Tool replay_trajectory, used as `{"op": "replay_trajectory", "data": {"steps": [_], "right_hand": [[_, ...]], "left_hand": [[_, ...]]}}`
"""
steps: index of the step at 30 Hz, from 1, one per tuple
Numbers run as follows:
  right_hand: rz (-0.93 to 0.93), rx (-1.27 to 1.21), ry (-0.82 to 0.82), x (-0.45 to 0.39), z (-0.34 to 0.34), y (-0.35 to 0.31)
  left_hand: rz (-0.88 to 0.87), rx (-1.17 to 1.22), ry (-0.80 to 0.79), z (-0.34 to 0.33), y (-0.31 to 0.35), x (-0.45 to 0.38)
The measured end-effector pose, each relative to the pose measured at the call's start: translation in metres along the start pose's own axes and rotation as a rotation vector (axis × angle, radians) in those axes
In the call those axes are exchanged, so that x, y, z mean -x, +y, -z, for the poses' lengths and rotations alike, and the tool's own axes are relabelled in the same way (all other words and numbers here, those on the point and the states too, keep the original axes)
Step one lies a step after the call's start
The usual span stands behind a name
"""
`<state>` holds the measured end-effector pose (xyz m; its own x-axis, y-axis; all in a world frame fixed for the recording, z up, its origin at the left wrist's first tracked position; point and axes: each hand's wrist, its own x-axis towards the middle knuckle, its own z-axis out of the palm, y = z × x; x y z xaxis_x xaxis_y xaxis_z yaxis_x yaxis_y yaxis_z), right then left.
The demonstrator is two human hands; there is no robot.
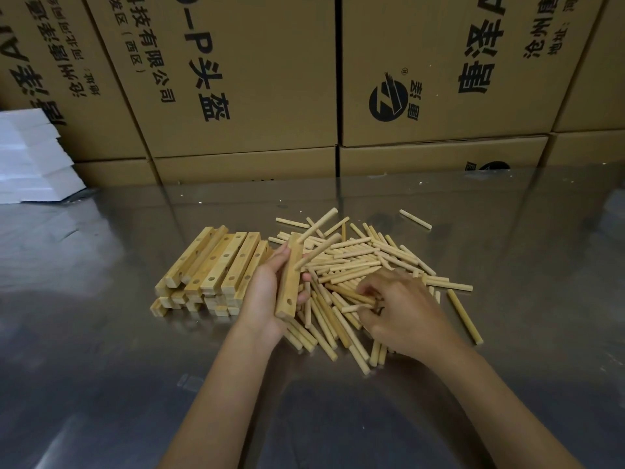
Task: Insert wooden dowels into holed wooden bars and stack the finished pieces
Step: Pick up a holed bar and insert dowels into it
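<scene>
Left hand [267, 292] grips a pale wooden bar [290, 282], held nearly upright over the steel worktop [101, 350]; two dowels [318, 238] already stick out of its upper holes at a slant, one hole open near the bottom. Right hand [402, 313], fingers curled, pinches a dowel in the loose pile of dowels [365, 262]. Stack of bars [209, 269] w/ round holes sits just left. Cardboard boxes [236, 79] behind.

Two bare forearms reach in from the lower edge, no sleeves, gloves, watch or rings visible. The left hand [267, 292] and right hand [402, 313] are uncovered to the fingertips, with short, plain nails; the wrists are slim and unadorned.
</scene>
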<state>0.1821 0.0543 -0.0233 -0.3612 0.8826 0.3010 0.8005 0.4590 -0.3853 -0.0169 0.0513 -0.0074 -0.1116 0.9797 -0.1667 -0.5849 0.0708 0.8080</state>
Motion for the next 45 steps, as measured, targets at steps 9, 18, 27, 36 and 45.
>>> {"op": "replay_trajectory", "data": {"steps": [9,18,27,36,45], "right_hand": [[-0.051,-0.123,0.089,-0.001,-0.002,-0.003],[-0.034,-0.915,0.034,0.004,0.023,-0.031],[0.278,-0.127,0.161,0.016,0.006,-0.049],[0.362,-0.134,0.162,0.016,0.005,-0.052],[0.363,-0.147,0.128,0.012,0.005,-0.045]], "left_hand": [[0.022,-0.023,0.015,-0.003,-0.001,0.003],[0.007,-0.007,0.033,-0.003,-0.002,0.004],[-0.011,-0.053,-0.012,-0.009,-0.005,0.002],[-0.094,-0.109,0.071,-0.014,-0.009,0.004],[-0.097,-0.063,0.068,-0.021,-0.016,0.01]]}}
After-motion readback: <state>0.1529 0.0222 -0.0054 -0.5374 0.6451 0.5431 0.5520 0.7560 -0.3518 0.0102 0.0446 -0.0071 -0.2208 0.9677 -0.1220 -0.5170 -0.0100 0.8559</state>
